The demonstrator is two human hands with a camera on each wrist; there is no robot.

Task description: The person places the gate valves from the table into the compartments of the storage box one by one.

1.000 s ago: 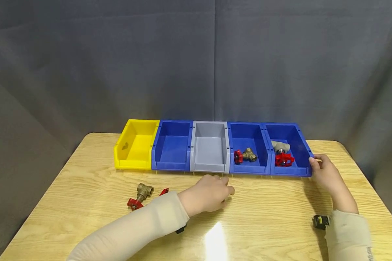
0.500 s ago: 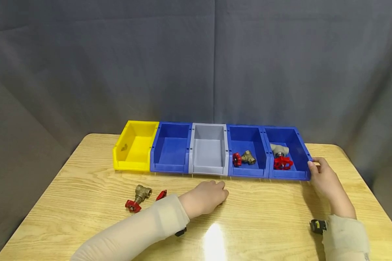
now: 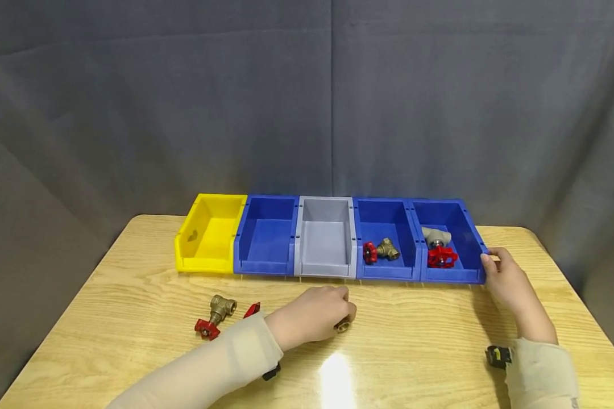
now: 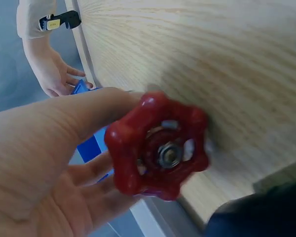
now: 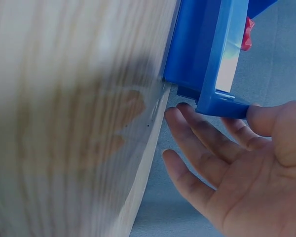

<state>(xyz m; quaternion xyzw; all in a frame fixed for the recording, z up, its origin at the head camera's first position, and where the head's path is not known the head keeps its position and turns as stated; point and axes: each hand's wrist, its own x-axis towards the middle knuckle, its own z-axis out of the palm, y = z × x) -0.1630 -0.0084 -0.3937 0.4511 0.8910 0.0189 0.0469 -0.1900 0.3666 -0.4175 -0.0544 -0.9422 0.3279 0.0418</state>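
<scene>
Just in front of the bin row, low by the pale wood-grain table [image 3: 414, 341], I have the left hand [image 3: 312, 315] on a brass valve with a lobed red metal handwheel [image 4: 168, 155]. Change over the last second: its fingers, reaching outward at first, have curled in, and a brass end now shows beneath them. For the work in hand I judge the pick-up made or nearly so; whether the valve is clear of the wood I cannot tell.

Grip, left: thumb along one side, fingers round the other, valve pinched between. Grip, right: the right hand [image 3: 511, 284] pinches the front corner of the right-end blue plastic bin [image 3: 452, 276], thumb on the rim, remaining fingers spread loose. No shift along the bin noted; I take it as steadying.

Valve, appearance: glossy red wheel turned towards the left wrist camera, gaps between the spokes, small metal nut at the hub, outline slightly blurred. Body mostly hidden by the hand; from the head view, only what looks like a round brass mouth.

Also noted: a second red-and-brass valve [image 3: 217, 312] lies on the table, further left, apart from the hand.
</scene>
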